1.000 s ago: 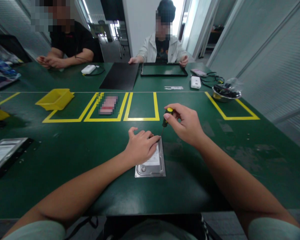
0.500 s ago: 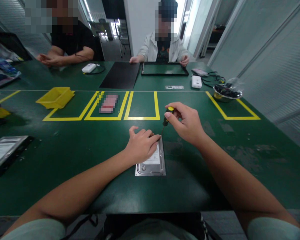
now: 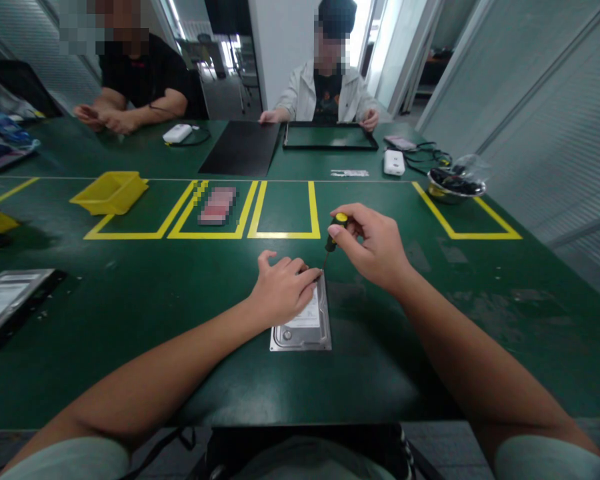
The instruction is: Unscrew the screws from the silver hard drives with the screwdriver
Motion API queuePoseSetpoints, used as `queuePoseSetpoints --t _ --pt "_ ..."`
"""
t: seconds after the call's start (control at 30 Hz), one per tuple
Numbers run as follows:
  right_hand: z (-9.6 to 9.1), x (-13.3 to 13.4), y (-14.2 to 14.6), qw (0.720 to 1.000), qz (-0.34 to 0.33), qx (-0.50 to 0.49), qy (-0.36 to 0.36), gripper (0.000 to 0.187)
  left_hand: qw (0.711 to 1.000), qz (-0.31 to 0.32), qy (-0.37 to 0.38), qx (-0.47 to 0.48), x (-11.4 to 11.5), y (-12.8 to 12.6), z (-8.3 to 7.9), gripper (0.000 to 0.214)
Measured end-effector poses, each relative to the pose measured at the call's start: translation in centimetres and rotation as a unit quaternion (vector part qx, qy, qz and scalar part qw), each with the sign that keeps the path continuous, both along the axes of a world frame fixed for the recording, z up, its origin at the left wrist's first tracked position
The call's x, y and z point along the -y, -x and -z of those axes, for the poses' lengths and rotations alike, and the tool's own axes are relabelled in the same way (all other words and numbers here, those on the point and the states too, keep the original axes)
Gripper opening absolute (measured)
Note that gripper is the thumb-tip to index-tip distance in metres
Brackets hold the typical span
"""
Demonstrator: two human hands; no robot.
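Note:
A silver hard drive (image 3: 305,327) with a white label lies on the green table in front of me. My left hand (image 3: 284,290) rests across its far part, gripping it there with bent fingers; the little finger sticks out to the left. In my right hand (image 3: 373,243) is a small screwdriver (image 3: 336,233) with a black and yellow handle, held upright between thumb and fingers. Its thin shaft runs down to the drive's far right corner, close beside my left fingertips. The very tip is too small to make out.
A second hard drive (image 3: 10,300) lies at the left, small bits beside it. Beyond are a yellow bin (image 3: 111,192), yellow tape outlines and a metal bowl (image 3: 453,193) of dark items. Across the table, one person holds a black frame (image 3: 330,145); another sits with forearms on the tabletop.
Both hands, the screwdriver and the hard drive keep almost the same place. The whole view shifts very slightly. At the far left, the other person's hands have moved a little.

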State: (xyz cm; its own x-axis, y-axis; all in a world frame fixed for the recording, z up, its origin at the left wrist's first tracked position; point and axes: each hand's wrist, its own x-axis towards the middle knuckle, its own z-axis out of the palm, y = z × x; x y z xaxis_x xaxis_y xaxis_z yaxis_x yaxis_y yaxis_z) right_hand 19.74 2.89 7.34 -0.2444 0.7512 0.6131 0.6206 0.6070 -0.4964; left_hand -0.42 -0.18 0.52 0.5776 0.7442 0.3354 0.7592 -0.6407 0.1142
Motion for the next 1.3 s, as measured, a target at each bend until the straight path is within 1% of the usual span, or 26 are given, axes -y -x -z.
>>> queuePoseSetpoints --t 0.37,0.6,0.73,0.83,0.93,1.07,1.23,1.3 --pt "0.2 -0.2 -0.1 1.000 -0.001 -0.003 -0.023 0.020 1.000 -0.002 0.003 -0.004 -0.1 0.0 0.3 0.030" --pt "0.3 -0.3 -0.3 1.000 0.013 -0.004 -0.018 0.020 1.000 -0.001 0.004 -0.009 0.0 0.0 0.2 0.030" --pt "0.2 -0.3 -0.2 0.999 0.019 0.011 -0.033 0.021 1.000 0.000 0.006 -0.005 -0.1 0.0 0.2 0.030" --pt "0.1 -0.1 -0.2 0.997 0.026 0.034 -0.058 0.021 1.000 0.000 0.007 0.001 -0.1 -0.1 0.3 0.030" --pt "-0.1 0.1 -0.1 0.996 0.019 0.050 -0.077 0.021 1.000 -0.006 0.011 0.014 -0.1 -0.1 0.3 0.029" --pt "-0.3 0.3 -0.1 0.995 0.001 0.059 -0.084 0.026 0.999 -0.019 0.020 0.029 0.0 0.0 0.3 0.025" --pt "-0.8 0.6 -0.1 0.993 -0.011 0.075 -0.088 0.020 0.999 -0.024 0.025 0.041 0.1 0.0 0.3 0.024" --pt "-1.1 0.8 -0.1 0.993 -0.020 0.076 -0.084 0.021 0.998 -0.024 0.027 0.042 0.1 0.0 0.3 0.023"
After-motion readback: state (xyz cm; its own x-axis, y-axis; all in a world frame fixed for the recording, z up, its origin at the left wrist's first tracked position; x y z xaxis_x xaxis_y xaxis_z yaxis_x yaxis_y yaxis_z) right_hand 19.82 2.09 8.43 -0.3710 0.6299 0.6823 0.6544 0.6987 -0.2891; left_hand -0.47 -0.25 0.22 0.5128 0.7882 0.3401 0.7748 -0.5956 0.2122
